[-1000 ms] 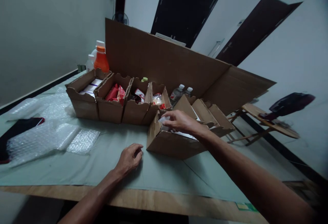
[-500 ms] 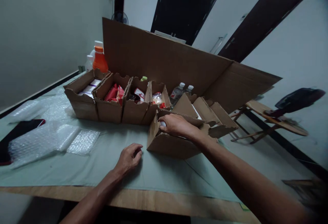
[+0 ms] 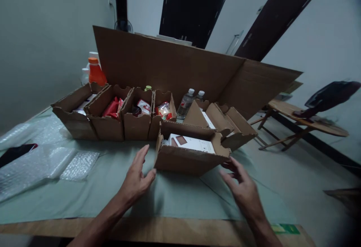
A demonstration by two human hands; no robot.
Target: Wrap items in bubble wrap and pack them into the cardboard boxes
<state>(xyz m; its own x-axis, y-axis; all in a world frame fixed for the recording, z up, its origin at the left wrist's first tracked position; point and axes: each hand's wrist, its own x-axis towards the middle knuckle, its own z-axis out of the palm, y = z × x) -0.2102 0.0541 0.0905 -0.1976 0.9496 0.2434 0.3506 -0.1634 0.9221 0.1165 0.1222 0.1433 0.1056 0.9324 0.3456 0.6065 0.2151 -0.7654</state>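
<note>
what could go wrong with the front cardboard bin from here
If the left hand and right hand, open near opposite ends of the front bin, lift unevenly, it might tip and the white carton inside could slide. The bin also stands close to the angled bins behind it, so a shove could knock them.

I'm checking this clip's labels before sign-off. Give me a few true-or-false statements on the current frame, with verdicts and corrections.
1. A white box lies inside the front carton. True.
2. The right hand is inside the front carton. False: it is outside, near the carton's right end.
3. The left hand grips bubble wrap. False: it is empty; the bubble wrap lies to its left.
4. The orange bottle has an orange cap. True.
5. Two clear bottles stand before the cardboard panel. True.
</note>
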